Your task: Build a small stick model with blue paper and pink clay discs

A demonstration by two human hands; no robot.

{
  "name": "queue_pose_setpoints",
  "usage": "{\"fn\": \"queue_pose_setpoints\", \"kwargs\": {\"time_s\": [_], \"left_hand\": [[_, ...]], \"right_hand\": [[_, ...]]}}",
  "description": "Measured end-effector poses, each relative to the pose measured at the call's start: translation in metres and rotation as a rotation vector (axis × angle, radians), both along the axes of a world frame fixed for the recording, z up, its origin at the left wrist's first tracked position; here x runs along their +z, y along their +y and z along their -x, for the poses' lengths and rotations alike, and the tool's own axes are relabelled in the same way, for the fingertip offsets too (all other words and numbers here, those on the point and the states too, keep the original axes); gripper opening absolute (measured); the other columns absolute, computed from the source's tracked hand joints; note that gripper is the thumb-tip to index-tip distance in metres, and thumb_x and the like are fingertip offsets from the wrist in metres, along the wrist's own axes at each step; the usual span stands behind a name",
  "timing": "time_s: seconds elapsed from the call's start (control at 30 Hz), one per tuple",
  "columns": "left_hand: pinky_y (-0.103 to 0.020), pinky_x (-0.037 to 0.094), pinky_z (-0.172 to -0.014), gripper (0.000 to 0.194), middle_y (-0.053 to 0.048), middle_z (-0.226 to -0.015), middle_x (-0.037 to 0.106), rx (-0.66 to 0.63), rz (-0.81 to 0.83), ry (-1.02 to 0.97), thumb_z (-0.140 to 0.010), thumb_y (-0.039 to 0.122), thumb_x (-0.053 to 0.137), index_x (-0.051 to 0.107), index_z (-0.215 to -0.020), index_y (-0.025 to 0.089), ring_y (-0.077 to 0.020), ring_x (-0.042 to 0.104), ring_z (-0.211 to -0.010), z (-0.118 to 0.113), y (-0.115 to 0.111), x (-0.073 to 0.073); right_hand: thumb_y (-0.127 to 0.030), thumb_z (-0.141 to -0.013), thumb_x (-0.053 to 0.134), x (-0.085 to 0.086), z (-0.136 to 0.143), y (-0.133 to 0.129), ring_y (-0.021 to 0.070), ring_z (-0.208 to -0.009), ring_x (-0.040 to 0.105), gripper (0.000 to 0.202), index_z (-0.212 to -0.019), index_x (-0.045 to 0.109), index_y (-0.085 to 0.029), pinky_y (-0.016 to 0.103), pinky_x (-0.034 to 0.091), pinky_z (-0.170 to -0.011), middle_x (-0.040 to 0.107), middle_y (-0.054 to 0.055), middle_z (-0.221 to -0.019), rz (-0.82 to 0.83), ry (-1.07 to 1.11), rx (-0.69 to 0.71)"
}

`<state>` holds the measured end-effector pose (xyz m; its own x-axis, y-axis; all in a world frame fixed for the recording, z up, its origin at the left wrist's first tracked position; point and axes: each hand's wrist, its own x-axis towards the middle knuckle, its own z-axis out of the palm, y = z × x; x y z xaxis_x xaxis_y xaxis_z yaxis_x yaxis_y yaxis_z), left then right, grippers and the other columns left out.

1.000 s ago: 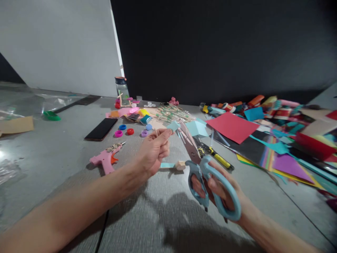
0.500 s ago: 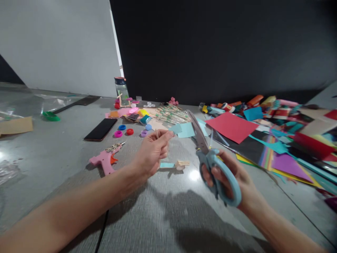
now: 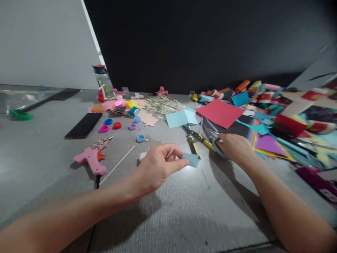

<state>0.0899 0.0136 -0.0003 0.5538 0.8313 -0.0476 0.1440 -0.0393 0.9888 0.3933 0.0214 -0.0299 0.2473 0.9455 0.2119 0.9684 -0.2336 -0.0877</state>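
Observation:
My left hand (image 3: 160, 167) is closed in a pinch on a small piece of light blue paper (image 3: 192, 160), held above the grey table. My right hand (image 3: 238, 149) is at the table on the right, its fingers on the blue handle of the scissors (image 3: 220, 149); the fingertips are partly hidden. The scissors lie low beside yellow-and-black pliers (image 3: 193, 144). Past the left hand is a larger folded light blue paper (image 3: 180, 118). A thin wooden stick (image 3: 118, 164) lies left of that hand, and a pale object behind it is mostly covered.
A pink glue gun (image 3: 92, 158) with a cord lies at left, near a phone (image 3: 84, 125) and several bottle caps (image 3: 117, 125). Bagged sticks (image 3: 163, 104) and a bottle (image 3: 102, 77) stand behind. Red paper (image 3: 221, 113) and heaped craft supplies (image 3: 265, 95) fill the right.
My right hand has lowered the scissors to the table beside the pliers. My left hand has come nearer and right with the paper. The stick now lies on the table. The view has shifted right.

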Motion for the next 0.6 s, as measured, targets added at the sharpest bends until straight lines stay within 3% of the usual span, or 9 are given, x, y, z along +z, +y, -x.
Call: {"fn": "queue_pose_setpoints", "kwargs": {"time_s": [0.07,0.13,0.17,0.23,0.3,0.47,0.6], "left_hand": [[-0.021,0.019,-0.043,0.022,0.007,-0.054,0.042,0.000,0.014,0.019,-0.080,0.036,0.076,0.064,-0.072,0.019,-0.0071,0.030,-0.047,-0.001,-0.001,-0.005],[-0.020,0.019,-0.044,0.023,0.007,-0.055,0.042,0.008,0.034,0.011,-0.080,0.036,0.075,0.062,-0.072,0.019,-0.0071,0.030,-0.047,-0.002,0.000,-0.007],[-0.021,0.019,-0.044,0.023,0.008,-0.055,0.042,0.011,0.047,-0.002,-0.080,0.035,0.075,0.061,-0.072,0.019,-0.0070,0.029,-0.047,-0.003,0.000,-0.008],[-0.021,0.019,-0.044,0.023,0.008,-0.055,0.041,0.007,0.066,-0.031,-0.079,0.034,0.075,0.059,-0.072,0.020,-0.0072,0.028,-0.047,-0.006,-0.001,-0.010],[-0.021,0.019,-0.045,0.023,0.008,-0.056,0.040,0.010,0.066,-0.041,-0.079,0.033,0.074,0.057,-0.071,0.020,-0.0076,0.028,-0.047,-0.008,-0.003,-0.012],[-0.023,0.023,-0.050,0.022,0.006,-0.060,0.045,-0.051,-0.056,0.104,-0.085,0.033,0.069,0.059,-0.071,0.019,-0.0097,0.035,-0.053,-0.006,-0.006,-0.027],[-0.027,0.028,-0.058,0.029,0.001,-0.066,0.056,-0.183,-0.344,0.313,-0.097,0.028,0.054,0.063,-0.071,0.018,-0.0134,0.047,-0.061,-0.002,-0.004,-0.043]], "right_hand": [[-0.028,-0.093,0.053,0.010,0.011,-0.008,0.0283,-0.084,0.067,0.022,-0.084,0.070,-0.016,0.034,0.043,-0.067,0.071,0.015,-0.086,-0.052,0.010,0.033],[-0.038,-0.099,0.049,0.021,0.028,-0.021,0.0225,-0.080,0.065,0.031,-0.089,0.070,-0.018,0.031,0.046,-0.066,0.070,0.011,-0.086,-0.071,0.119,0.158],[-0.045,-0.100,0.048,0.027,0.038,-0.028,0.0183,-0.073,0.063,0.035,-0.087,0.070,-0.020,0.028,0.046,-0.063,0.069,0.006,-0.081,-0.047,0.221,0.269],[-0.048,-0.095,0.060,0.034,0.058,-0.042,0.0138,-0.063,0.055,0.033,-0.083,0.069,-0.019,0.025,0.043,-0.056,0.064,0.003,-0.074,0.053,0.651,0.592],[-0.047,-0.092,0.067,0.037,0.072,-0.051,0.0107,-0.058,0.048,0.033,-0.075,0.066,-0.019,0.023,0.038,-0.051,0.058,-0.001,-0.066,0.120,0.866,0.693],[-0.045,-0.093,0.065,0.034,0.067,-0.048,0.0099,-0.057,0.046,0.034,-0.071,0.063,-0.019,0.023,0.035,-0.052,0.055,-0.003,-0.062,0.304,0.826,0.687],[-0.041,-0.095,0.061,0.030,0.053,-0.039,0.0109,-0.058,0.044,0.033,-0.069,0.060,-0.020,0.025,0.033,-0.053,0.053,-0.003,-0.060,0.253,0.620,0.607]]}}
